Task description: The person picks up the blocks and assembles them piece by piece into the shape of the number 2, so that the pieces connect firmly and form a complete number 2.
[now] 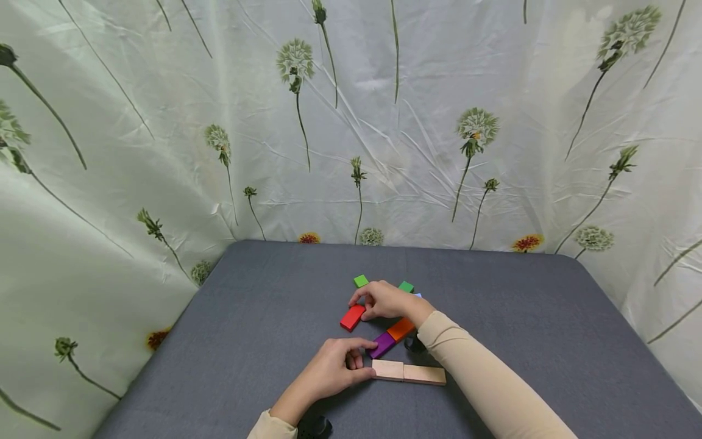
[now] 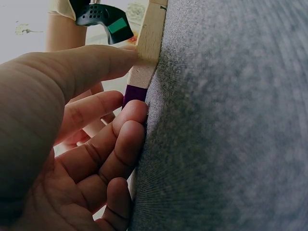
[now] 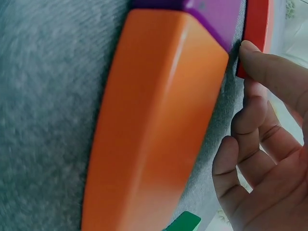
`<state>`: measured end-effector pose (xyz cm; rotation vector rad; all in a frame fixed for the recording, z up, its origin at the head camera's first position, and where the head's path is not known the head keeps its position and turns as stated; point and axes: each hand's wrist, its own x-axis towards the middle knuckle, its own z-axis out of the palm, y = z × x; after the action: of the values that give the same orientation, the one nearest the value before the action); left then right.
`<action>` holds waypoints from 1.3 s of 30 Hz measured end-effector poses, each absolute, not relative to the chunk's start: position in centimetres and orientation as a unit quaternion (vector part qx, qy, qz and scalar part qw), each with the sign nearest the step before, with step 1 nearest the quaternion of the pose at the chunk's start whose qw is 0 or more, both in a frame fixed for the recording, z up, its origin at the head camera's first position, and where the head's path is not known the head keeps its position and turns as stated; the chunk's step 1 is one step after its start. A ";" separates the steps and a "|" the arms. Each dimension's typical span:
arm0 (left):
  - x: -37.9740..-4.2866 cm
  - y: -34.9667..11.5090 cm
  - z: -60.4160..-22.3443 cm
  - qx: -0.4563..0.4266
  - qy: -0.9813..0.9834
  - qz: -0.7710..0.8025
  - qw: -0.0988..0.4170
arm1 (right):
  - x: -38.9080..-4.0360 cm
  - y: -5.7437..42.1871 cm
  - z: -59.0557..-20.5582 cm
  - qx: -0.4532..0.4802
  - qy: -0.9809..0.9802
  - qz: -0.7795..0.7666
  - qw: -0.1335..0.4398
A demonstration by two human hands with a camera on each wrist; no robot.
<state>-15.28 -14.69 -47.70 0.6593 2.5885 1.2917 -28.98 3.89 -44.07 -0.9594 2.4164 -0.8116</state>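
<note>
My right hand (image 1: pixel 386 300) pinches the far end of a red block (image 1: pixel 351 318) between thumb and index finger; the block lies on the table. In the right wrist view the thumb rests along the red block's (image 3: pixel 256 24) edge. Nearer to me, my left hand (image 1: pixel 334 366) touches a purple block (image 1: pixel 382 345) with its index finger. Its thumb touches the left end of a plain wooden block (image 1: pixel 388 369), its other fingers bent. An orange block (image 1: pixel 401 328) meets the purple one end to end. A second plain wooden block (image 1: pixel 425 375) adjoins the first.
Beyond the right hand lie a light green block (image 1: pixel 361 280), a darker green block (image 1: pixel 406 286) and a partly hidden blue block (image 1: pixel 418 295). All stand on a grey table (image 1: pixel 263 305). A flower-printed curtain (image 1: pixel 417 122) hangs behind and at the sides.
</note>
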 end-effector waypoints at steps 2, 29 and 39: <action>-15.3 -14.7 -47.7 0.221 0.870 0.433 0.088 | -29.0 4.0 -44.0 -0.344 0.870 -0.287 0.204; -15.4 -14.6 -47.7 0.201 0.876 0.426 0.104 | -30.8 7.7 -42.4 -0.291 0.902 -0.278 0.158; -15.4 -14.6 -47.6 0.195 0.877 0.425 0.110 | -31.8 9.5 -42.2 -0.270 0.909 -0.284 0.139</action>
<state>-15.36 -14.55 -47.63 0.5740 2.5782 1.2481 -31.77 9.50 -42.20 -0.7803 2.6288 -0.8204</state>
